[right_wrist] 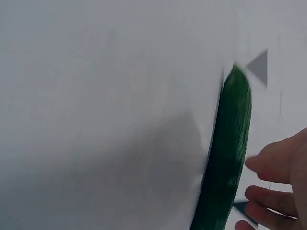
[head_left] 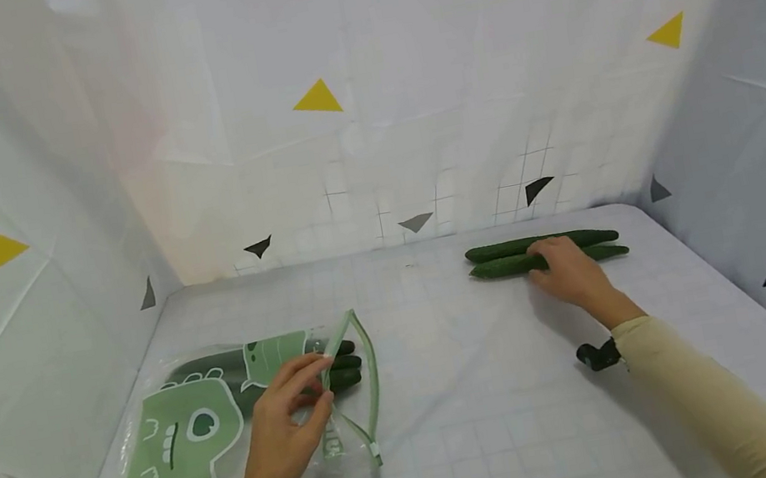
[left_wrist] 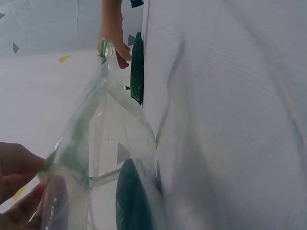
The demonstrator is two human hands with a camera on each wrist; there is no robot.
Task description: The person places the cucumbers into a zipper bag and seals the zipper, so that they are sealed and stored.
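My left hand (head_left: 290,423) pinches the upper edge of a clear zip bag (head_left: 216,436) printed with a green cartoon figure, and its green-edged mouth gapes to the right. Several cucumbers (head_left: 343,364) lie inside, their ends showing at the opening. In the left wrist view one cucumber (left_wrist: 129,201) shows through the film. At the back right, my right hand (head_left: 567,271) is over two more cucumbers (head_left: 502,267) lying side by side. Its fingers and thumb reach down at the nearer one, apart from the cucumber (right_wrist: 230,143) in the right wrist view.
The white table (head_left: 455,396) carries a faint grid. White sheets (head_left: 350,41) with yellow and dark triangles hang at the back and both sides. A black wrist camera (head_left: 598,356) sits under the right sleeve.
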